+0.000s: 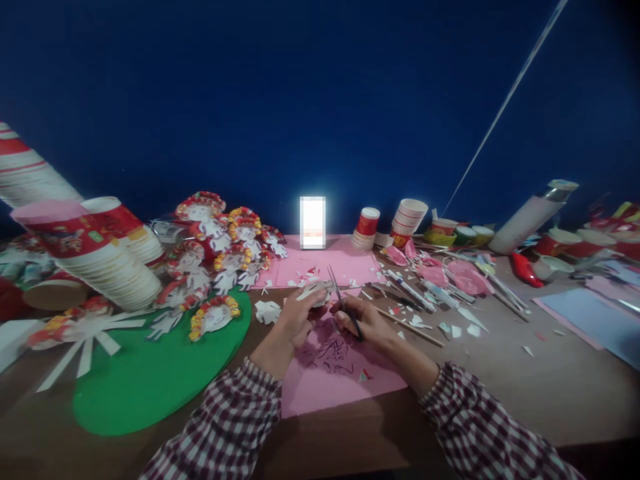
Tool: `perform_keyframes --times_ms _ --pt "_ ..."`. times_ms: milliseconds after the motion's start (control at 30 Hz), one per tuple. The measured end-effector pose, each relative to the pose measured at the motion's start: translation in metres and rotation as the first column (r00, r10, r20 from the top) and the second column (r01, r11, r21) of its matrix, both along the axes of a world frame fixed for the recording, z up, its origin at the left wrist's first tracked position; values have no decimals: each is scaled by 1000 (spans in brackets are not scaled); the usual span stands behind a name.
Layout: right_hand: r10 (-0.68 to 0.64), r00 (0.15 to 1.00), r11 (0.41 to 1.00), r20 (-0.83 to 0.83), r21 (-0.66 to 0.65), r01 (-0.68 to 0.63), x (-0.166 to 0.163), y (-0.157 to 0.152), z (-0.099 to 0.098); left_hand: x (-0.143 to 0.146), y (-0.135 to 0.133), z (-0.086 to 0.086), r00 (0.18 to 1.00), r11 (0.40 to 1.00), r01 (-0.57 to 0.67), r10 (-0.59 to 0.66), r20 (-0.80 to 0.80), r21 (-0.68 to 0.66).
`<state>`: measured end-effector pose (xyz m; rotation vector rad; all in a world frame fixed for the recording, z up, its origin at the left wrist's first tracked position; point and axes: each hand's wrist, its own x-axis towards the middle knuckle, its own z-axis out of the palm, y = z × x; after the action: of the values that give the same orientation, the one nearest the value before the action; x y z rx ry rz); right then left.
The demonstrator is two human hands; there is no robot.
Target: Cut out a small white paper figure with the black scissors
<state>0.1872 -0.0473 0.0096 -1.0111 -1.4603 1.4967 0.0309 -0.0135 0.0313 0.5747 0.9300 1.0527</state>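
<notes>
White paper piece sat in the left hand, pinched between thumb and fingers above the pink sheet; the right hand was closed around the scissors, fingers curled at the handles. The paper looked light, thin and easily creased or torn, best held flat by an edge clear of the blades. Dark strokes on the sheet and print on the red cup stack could not be read.
</notes>
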Motion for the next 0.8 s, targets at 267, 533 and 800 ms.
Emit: perform_keyframes --times_ms 267,533,800 --pt "-8 997 1000 74 25 7 2 1 3 0 0 -1 999 1000 -14 14 28 6" --pt "-37 994 997 105 73 30 3 1 -1 1 1 -2 998 999 -40 40 38 -9" --pt "-39 995 999 97 41 35 1 0 4 0 3 -5 999 1000 -23 22 38 4"
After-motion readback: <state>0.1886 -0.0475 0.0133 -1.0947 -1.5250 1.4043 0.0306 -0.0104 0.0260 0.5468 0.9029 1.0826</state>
